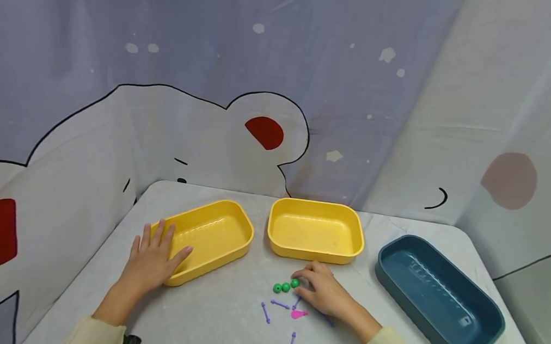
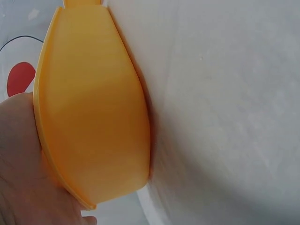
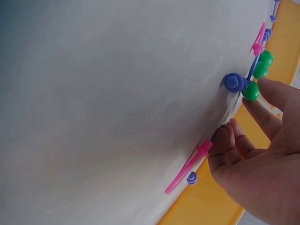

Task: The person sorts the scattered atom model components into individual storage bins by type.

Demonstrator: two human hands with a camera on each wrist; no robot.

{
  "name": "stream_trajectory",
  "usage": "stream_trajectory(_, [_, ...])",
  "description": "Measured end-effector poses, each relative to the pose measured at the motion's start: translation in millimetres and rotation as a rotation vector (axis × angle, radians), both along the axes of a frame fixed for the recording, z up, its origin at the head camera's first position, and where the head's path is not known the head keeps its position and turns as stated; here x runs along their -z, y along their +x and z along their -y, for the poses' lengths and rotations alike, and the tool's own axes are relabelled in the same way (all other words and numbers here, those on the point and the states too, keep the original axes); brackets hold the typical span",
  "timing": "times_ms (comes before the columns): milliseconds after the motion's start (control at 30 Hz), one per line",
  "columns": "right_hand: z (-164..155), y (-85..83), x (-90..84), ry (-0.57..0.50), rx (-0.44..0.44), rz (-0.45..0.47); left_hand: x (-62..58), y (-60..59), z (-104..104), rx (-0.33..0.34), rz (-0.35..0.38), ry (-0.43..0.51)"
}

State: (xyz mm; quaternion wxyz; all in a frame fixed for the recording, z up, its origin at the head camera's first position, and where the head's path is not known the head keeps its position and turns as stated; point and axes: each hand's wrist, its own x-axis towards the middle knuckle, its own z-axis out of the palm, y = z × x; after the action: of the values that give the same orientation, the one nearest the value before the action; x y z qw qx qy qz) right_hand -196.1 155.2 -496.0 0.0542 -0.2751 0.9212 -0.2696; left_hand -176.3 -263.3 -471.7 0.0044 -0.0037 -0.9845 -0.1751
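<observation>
My left hand (image 1: 149, 262) rests with spread fingers over the near left rim of a yellow tray (image 1: 217, 224). In the left wrist view, the hand (image 2: 28, 164) lies along the rim, beside the tray's outer wall (image 2: 98, 108). My right hand (image 1: 326, 291) is low over the table, the thumb and index finger pinching a green bead (image 3: 251, 91). Two more green beads (image 1: 282, 288) lie in a row to its left. Close to this hand are several small purple sticks with knobbed ends (image 1: 265, 312) and a pink piece (image 1: 298, 314).
A second yellow tray (image 1: 314, 256) stands at the back, just beyond my right hand. To the right sits a dark blue tray (image 1: 441, 301), set at an angle. A printed curtain (image 1: 200, 132) hangs behind the white table (image 1: 222, 326).
</observation>
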Motion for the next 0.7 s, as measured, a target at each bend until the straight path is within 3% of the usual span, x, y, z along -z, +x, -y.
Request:
stream_trajectory(400, [7.4,-0.6,1.2,0.03,0.08,0.003,2.2,0.4,-2.5,-0.006,-0.008,-0.004])
stream_trajectory(700, [10.5,0.4,-12.0,0.034,0.082,0.036,5.4,-2.4,1.7,-0.017,-0.034,-0.013])
